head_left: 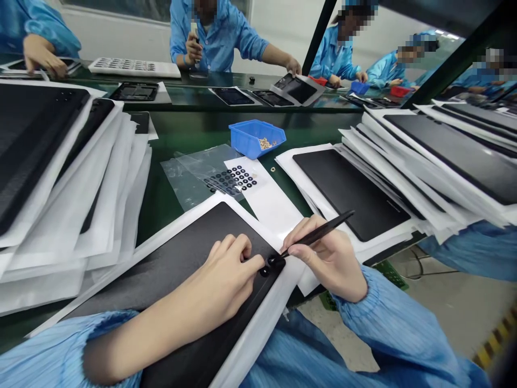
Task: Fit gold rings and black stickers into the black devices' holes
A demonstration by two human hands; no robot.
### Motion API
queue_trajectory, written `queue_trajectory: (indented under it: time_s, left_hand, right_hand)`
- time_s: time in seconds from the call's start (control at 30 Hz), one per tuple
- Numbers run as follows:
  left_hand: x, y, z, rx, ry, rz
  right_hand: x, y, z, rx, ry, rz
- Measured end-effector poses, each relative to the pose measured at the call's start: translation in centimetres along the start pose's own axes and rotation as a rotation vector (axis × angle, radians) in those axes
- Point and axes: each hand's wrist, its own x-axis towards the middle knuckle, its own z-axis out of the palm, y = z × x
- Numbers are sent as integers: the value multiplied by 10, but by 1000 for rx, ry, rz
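A large black tablet back cover point(161, 283) lies at a slant before me on white sheeting. My left hand point(230, 275) rests on it with curled fingers. One fingertip touches the edge beside the round camera holes point(265, 271) at the cover's corner; anything under the other fingers is hidden. My right hand point(327, 256) is closed around slim black tweezers point(323, 230), their tip down at a small black ring point(276, 261) in that corner. Just beyond, a white strip point(274, 199) bears rows of black rings point(238, 180), partly under a clear plastic bag point(189, 175).
A blue bin point(246, 141) holds small brass-coloured pieces. Stacks of covers with white sheets stand left point(105, 215) and right point(436, 161); one cover point(347, 188) lies nearer at right. Across the green bench point(194, 125), co-workers in blue point(238, 32) handle tablet parts.
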Motion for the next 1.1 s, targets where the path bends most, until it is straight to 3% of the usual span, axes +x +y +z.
queue_trajectory:
  time_s: [0.17, 0.33, 0.5, 0.67, 0.8, 0.87, 0.97, 1.1]
  left_hand:
    - [-1, -1, 1, 15, 16, 4]
    - [-1, -2, 2, 22, 16, 10]
    - [-1, 0, 1, 26, -1, -2]
    - [1, 2, -2, 48, -6, -20]
    - [0, 3, -4, 75, 13, -18]
    - [-2, 4, -5, 85, 27, -11]
    - [-3, 4, -6, 104, 44, -5]
    - [-3, 5, -8, 114, 47, -7]
  right_hand:
    - [2, 5, 1, -38, -47, 10]
    - [-4, 13, 5, -21, -3, 13]
    - [4, -2, 2, 4, 60, 9]
    - [70, -5, 23, 17, 135, 0]
    - [142, 14, 70, 67, 5, 55]
    - [165, 24, 95, 49, -85, 59]
    - [178, 34, 120, 1, -196, 14]
    - [175, 31, 124, -97, -274, -59]
